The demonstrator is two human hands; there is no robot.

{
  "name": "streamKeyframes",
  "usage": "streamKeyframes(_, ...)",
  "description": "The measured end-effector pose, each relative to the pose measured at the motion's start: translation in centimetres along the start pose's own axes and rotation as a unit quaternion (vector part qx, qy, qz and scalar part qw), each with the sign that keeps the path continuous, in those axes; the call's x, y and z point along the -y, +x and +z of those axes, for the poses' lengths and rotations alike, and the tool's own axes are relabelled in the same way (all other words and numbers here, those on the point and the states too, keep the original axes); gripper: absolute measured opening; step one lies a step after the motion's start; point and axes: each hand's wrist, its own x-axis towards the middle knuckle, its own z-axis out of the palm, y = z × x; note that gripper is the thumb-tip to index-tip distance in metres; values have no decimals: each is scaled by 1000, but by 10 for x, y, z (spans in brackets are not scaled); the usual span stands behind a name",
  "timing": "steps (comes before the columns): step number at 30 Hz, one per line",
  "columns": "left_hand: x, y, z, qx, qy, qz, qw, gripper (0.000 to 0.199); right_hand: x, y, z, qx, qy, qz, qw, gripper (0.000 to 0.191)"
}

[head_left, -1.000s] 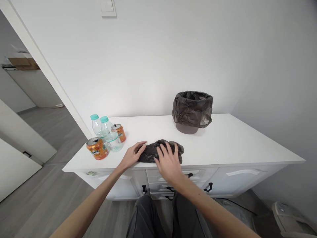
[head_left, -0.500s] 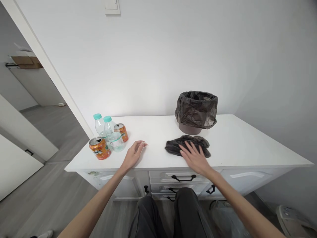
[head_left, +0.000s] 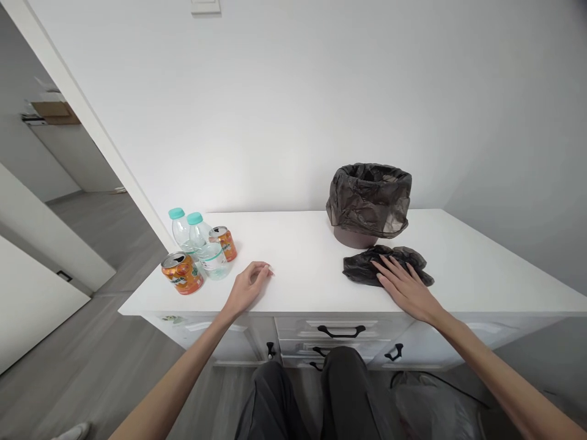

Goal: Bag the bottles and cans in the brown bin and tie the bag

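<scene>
My right hand [head_left: 406, 288] lies flat with its fingers spread on top of a crumpled black plastic bag [head_left: 360, 269] on the white cabinet top. My left hand [head_left: 246, 287] rests on the same surface, its fingers curled and thumb tip against the forefinger, with nothing visible in it. Just behind the crumpled bag stands a brown trash bin [head_left: 353, 237], lined with a dark, see-through trash bag [head_left: 367, 205] folded over its rim. Left of my left hand are two clear plastic bottles with teal caps, the nearer bottle [head_left: 213, 260] beside an orange soda can [head_left: 182, 275] and a second can [head_left: 225, 243].
The white cabinet [head_left: 293, 299] has drawers with black handles, the top handle [head_left: 342, 332] above my knees. A wall rises behind it. An open doorway lies at left, and a plastic bag [head_left: 426, 403] sits on the floor at lower right.
My right hand has slid the crumpled black bag to the right across the cabinet top. My left hand stays in nearly the same place. The view has shifted slightly.
</scene>
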Motion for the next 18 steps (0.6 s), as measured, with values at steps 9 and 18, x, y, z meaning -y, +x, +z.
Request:
streamKeyframes(9, -10, -3, -2, -7, -16, -9, 1000, 36, 11, -1, -9, -22, 7, 4, 1000, 61)
streamKeyframes(18, -6, -6, -2, 0, -33, -18, 999, 35, 10, -1, -6, -9, 19, 10, 1000, 62)
